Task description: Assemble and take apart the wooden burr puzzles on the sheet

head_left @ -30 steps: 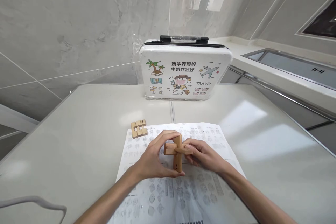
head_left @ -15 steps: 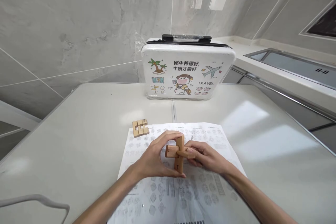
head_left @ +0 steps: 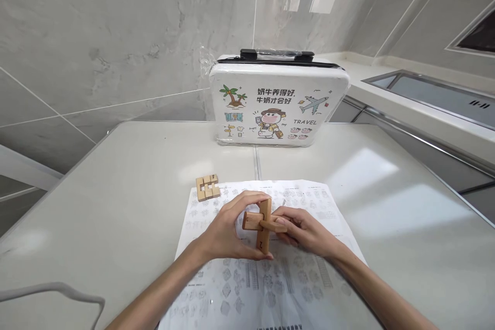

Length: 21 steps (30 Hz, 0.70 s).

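Note:
A wooden interlocking puzzle of crossed flat pieces is held above the printed sheet, one piece marked "2". My left hand grips the upright piece at both ends, thumb at the bottom and fingers at the top. From the other side, my right hand pinches the pieces that stick out to the right; its fingertips are partly hidden behind the wood. Beyond my left hand, a small group of notched wooden pieces, one marked "3", lies at the sheet's upper left corner.
The printed instruction sheet lies under my hands on the white table. A white cartoon case with a black handle stands at the back against grey tiles. A grey cable runs at lower left; a counter is at right.
The view has shifted very slightly. Both hands and the wooden puzzle keep nearly the same pose, with no piece visibly moved.

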Each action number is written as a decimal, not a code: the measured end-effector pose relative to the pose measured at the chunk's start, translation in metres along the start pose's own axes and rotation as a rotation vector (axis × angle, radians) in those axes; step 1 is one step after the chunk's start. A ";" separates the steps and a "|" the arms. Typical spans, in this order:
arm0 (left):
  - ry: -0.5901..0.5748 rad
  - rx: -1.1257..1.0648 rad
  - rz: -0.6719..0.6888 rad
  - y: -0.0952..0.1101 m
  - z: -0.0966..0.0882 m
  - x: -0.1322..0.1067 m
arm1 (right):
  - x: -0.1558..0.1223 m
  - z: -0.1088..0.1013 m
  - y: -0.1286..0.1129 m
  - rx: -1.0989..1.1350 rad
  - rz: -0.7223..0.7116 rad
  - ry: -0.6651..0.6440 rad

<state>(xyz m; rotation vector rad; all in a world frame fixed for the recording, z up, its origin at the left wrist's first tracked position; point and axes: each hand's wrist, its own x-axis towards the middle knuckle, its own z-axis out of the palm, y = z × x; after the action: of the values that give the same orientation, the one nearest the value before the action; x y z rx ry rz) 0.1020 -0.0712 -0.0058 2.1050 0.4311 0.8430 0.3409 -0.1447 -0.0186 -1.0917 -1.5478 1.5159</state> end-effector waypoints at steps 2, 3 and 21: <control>0.025 0.014 -0.004 0.002 -0.002 0.000 | 0.000 -0.001 -0.001 0.002 -0.012 0.005; 0.034 0.018 -0.009 0.003 -0.002 0.000 | 0.000 -0.002 -0.001 0.003 -0.017 0.009; -0.044 0.014 -0.434 -0.008 -0.006 -0.003 | 0.000 0.002 0.005 -0.449 -0.148 0.309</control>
<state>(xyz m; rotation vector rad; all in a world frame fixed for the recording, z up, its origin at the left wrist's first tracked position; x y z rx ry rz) 0.0950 -0.0642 -0.0109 1.9343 0.8347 0.5397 0.3391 -0.1454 -0.0241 -1.3507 -1.7412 0.8689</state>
